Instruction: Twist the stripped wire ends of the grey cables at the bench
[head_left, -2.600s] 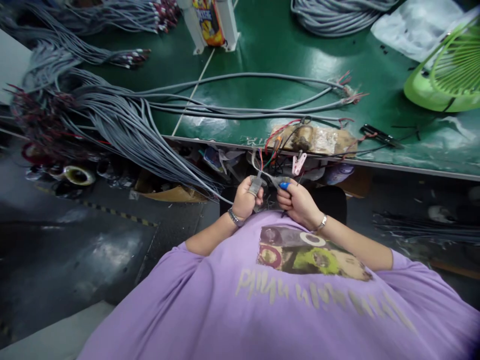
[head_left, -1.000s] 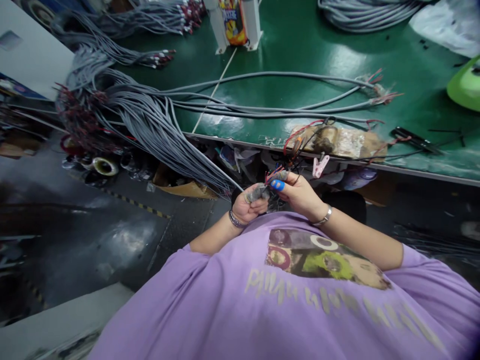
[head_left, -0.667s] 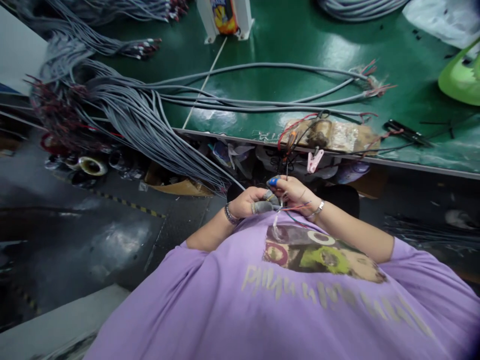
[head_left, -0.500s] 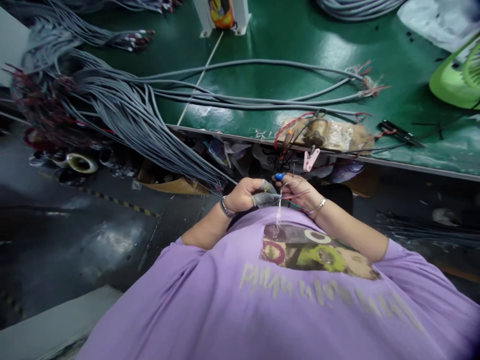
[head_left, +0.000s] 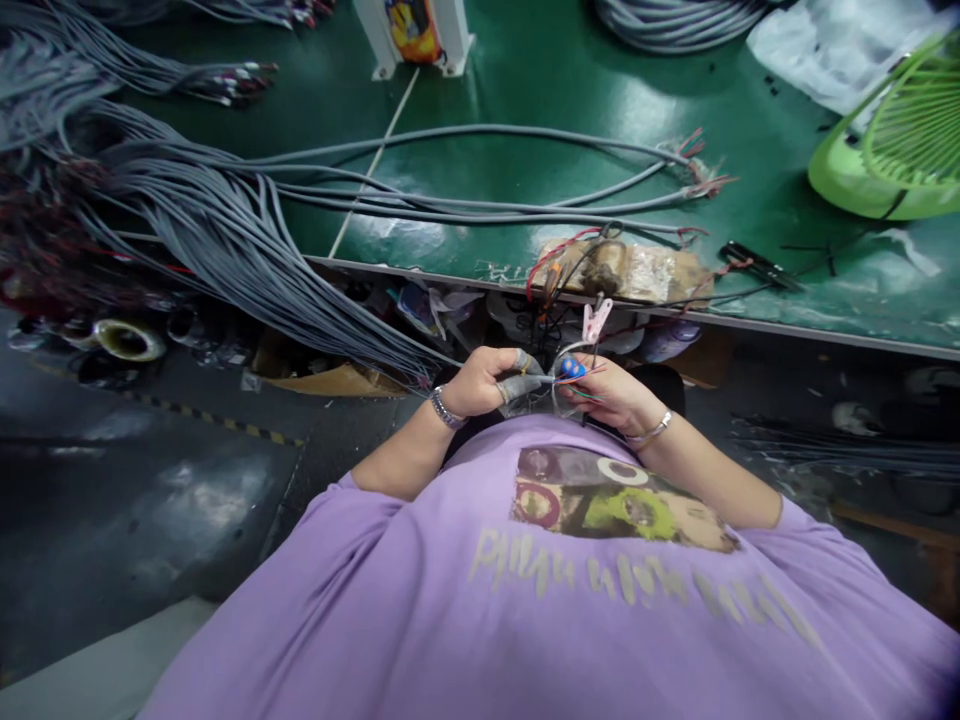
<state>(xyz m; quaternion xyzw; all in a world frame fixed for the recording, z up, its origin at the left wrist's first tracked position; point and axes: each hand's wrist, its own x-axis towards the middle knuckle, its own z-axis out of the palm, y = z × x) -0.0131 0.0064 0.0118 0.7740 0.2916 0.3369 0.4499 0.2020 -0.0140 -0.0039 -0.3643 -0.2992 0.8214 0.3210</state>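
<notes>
Just below the bench edge, my left hand (head_left: 487, 383) pinches a grey cable (head_left: 547, 380) close to its stripped end, with covers on thumb and forefinger. Thin coloured wires (head_left: 585, 374) fan out of that end. Closed on these wires is my right hand (head_left: 604, 393), which has a blue covering on one fingertip; exactly which strands it grips is too small to tell. A pale strand loops up beside the blue fingertip. Both hands are close together in front of my purple shirt.
A large bundle of grey cables (head_left: 202, 220) hangs over the green bench (head_left: 517, 95) at left. Several cables lie across it. Along the edge are a taped block (head_left: 652, 270) and a pink clip (head_left: 597, 320). A green fan (head_left: 892, 150) stands at right.
The view has shifted a little, so the bench appears further left. My right hand has turned, and the pale strand that hung down now loops upward. My left hand still holds the cable.
</notes>
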